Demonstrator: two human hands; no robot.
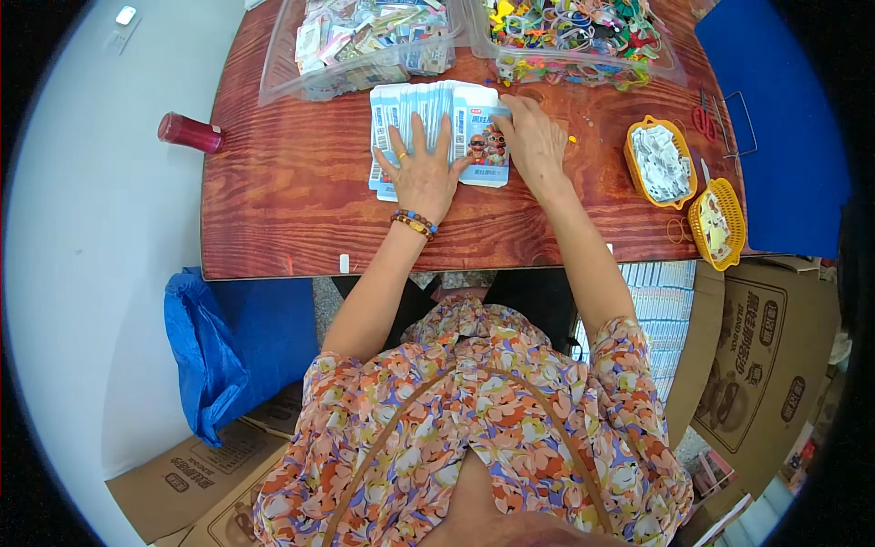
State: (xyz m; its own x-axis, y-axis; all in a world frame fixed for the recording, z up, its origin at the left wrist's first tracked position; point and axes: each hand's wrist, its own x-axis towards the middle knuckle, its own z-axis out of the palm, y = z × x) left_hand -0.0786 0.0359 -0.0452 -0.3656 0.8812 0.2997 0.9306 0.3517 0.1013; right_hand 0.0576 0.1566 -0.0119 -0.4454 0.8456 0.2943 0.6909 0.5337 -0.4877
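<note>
A fanned row of thin, light-blue printed packets point(481, 109) lies on the wooden table in front of me. Whether they are folded boxes or pouches, I cannot tell. My left hand point(425, 178) rests flat over the middle of the row, fingers spread, pressing on the packets. At the upper right corner of the rightmost packet is my right hand point(536, 141), its thumb and bent fingers closed at the edge. The undersides of its fingers are hidden. A beaded bracelet point(416, 221) circles my left wrist.
Clear plastic bins hold small packets point(374, 46) and colourful bands and trinkets point(583, 36) at the far side. Two yellow baskets point(690, 137) with paper slips, and red scissors point(703, 119), sit on the right. A dark red cup-like object point(190, 133) is at the left edge. Cardboard cartons point(761, 365) stand below.
</note>
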